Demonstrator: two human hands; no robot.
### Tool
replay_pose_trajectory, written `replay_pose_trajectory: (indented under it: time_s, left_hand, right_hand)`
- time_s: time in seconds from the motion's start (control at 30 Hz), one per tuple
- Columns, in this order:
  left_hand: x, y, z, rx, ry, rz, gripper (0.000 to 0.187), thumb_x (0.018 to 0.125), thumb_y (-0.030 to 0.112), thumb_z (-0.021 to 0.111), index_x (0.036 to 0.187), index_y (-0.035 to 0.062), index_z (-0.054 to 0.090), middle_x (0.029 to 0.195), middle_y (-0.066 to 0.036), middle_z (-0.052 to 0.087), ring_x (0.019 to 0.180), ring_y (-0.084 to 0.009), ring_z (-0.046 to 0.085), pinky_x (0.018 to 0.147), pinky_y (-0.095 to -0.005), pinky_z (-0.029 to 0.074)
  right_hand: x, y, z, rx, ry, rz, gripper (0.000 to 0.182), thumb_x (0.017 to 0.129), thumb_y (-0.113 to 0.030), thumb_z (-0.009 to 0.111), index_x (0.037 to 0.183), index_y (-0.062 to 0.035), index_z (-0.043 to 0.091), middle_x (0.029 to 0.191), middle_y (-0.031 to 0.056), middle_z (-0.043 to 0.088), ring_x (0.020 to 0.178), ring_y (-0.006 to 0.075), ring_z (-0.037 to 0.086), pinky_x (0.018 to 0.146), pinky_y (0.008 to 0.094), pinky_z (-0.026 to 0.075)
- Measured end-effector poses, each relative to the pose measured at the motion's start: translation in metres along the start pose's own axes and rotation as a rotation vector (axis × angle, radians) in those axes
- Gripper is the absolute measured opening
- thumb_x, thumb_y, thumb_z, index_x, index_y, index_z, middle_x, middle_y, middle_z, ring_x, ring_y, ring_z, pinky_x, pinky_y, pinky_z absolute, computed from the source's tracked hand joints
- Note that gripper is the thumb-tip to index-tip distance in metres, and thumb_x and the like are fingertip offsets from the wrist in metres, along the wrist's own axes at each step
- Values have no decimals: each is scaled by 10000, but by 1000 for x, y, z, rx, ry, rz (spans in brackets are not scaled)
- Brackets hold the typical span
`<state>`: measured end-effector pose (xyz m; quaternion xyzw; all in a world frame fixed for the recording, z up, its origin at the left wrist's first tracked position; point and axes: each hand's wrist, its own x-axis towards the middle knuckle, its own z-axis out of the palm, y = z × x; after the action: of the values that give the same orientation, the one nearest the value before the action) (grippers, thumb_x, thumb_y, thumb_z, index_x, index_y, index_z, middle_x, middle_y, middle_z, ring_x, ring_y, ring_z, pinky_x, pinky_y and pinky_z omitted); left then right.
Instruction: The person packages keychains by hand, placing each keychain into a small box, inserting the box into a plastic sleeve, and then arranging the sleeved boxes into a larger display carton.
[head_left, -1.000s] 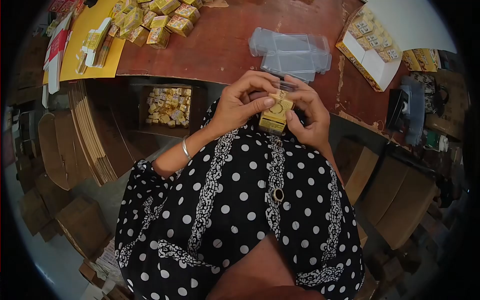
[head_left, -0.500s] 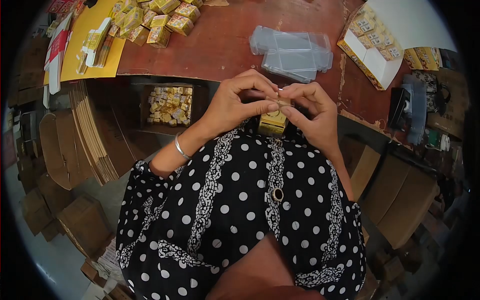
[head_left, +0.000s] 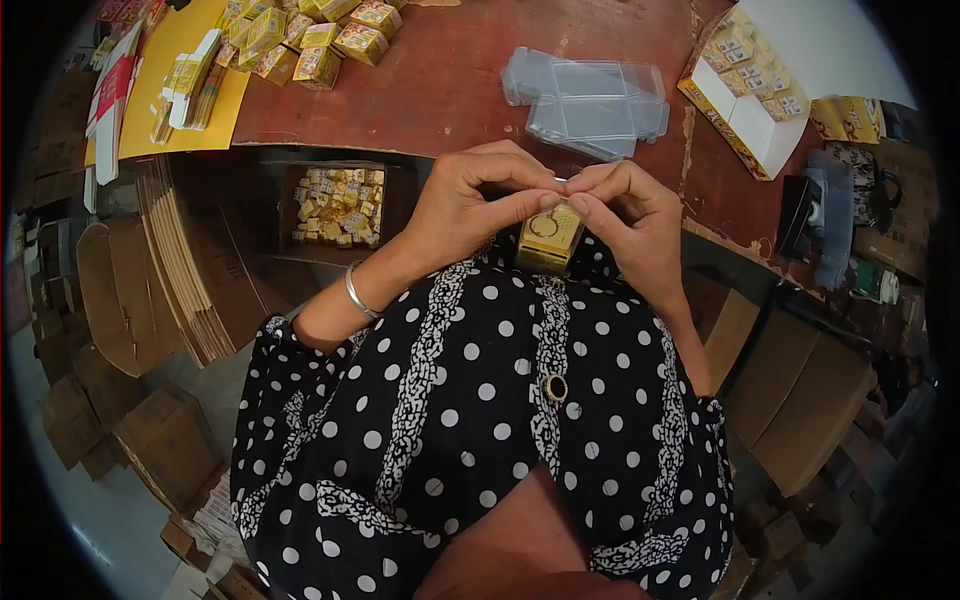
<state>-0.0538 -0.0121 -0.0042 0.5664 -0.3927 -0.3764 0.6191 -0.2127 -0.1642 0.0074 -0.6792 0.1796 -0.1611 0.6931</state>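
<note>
A small yellow box [head_left: 549, 236] sits in front of my chest, close to the table's near edge, with its printed side facing up. My left hand [head_left: 478, 200] pinches the far end of this box between thumb and fingers. On the other side, my right hand [head_left: 640, 222] has its thumb and fingertips closed on the same end, almost meeting the left fingertips. A small white edge shows between the fingers. The fingertips hide most of the end they grip.
Flat clear plastic boxes [head_left: 590, 105] lie on the red table [head_left: 430, 95]. Several yellow boxes [head_left: 318, 68] are piled at the back left. An open display box [head_left: 745, 95] stands right. Below the table, a carton [head_left: 292, 215] holds small gold-wrapped pieces [head_left: 340, 207].
My fingertips have shifted slightly toward the box's far end, so more of its printed face shows. My right hand has moved a little to the right.
</note>
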Motion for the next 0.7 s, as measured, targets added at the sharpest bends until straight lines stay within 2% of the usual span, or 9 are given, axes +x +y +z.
replay_pose_trajectory:
  time_s: [0.07,0.13,0.33,0.47,0.53,0.57,0.63,0.67,0.7]
  left_hand:
    - [-2,-8,-4,20,-25,43,142,887,52,752,1022,18,775,1020,-93,716,1001,-183,685,885,-293,547]
    - [-5,-14,-5,41,-55,87,155,885,69,763,1033,25,776,1050,-81,708,1002,-160,676,867,-282,547]
    - [-15,-32,4,-104,-128,60,298,868,77,781,1162,60,737,1362,-119,571,1181,-220,612,979,-335,530]
    - [-12,-33,11,-281,-158,-45,337,884,11,742,1216,43,696,1424,-112,514,1223,-212,593,1027,-343,517]
    - [-4,-25,14,-314,-149,-52,329,903,-67,679,1223,9,672,1438,-123,500,1251,-200,574,1053,-336,504]
    - [-1,-20,15,-313,-122,-50,313,905,-75,670,1208,3,673,1448,-129,493,1247,-198,576,1052,-333,500]
    - [8,-16,17,-302,-105,-17,292,901,-86,665,1181,-1,676,1463,-139,487,1224,-183,582,1025,-308,497]
    - [12,-17,16,-284,-97,12,286,896,-87,670,1168,0,677,1468,-141,488,1205,-170,586,999,-286,497]
    - [16,-15,17,-240,-76,18,279,889,-79,685,1156,2,679,1461,-143,503,1102,-130,592,931,-258,495]
  right_hand:
    - [-3,8,0,7,3,-22,62,912,-10,710,886,23,665,1014,98,705,950,136,660,861,285,531]
    - [-6,19,-4,-63,-36,-250,47,897,21,703,915,21,660,1039,108,706,990,186,666,895,313,523]
    - [-11,35,-15,-369,-68,-632,156,861,71,695,989,29,616,1143,187,671,1104,280,635,952,390,509]
    - [-13,35,-14,-490,17,-697,212,831,7,750,1007,0,632,1145,163,677,1057,299,668,927,367,528]
    - [-20,25,-18,-382,89,-528,264,844,-8,735,1077,-3,612,1185,177,663,1066,311,665,933,366,526]
    - [-23,17,-31,-480,107,-552,281,936,-15,621,1206,21,554,1233,199,635,1139,272,627,932,366,528]
    - [-34,4,-61,-285,533,-441,265,960,-52,628,1211,17,579,1252,171,627,1149,238,619,881,325,547]
    - [-37,-1,-98,-460,774,-514,210,985,-105,627,1159,12,624,1198,119,653,1050,192,647,788,295,564]
    - [-46,-11,-133,-367,1007,-448,183,984,-113,634,1122,6,651,1143,95,671,980,168,651,745,286,559]
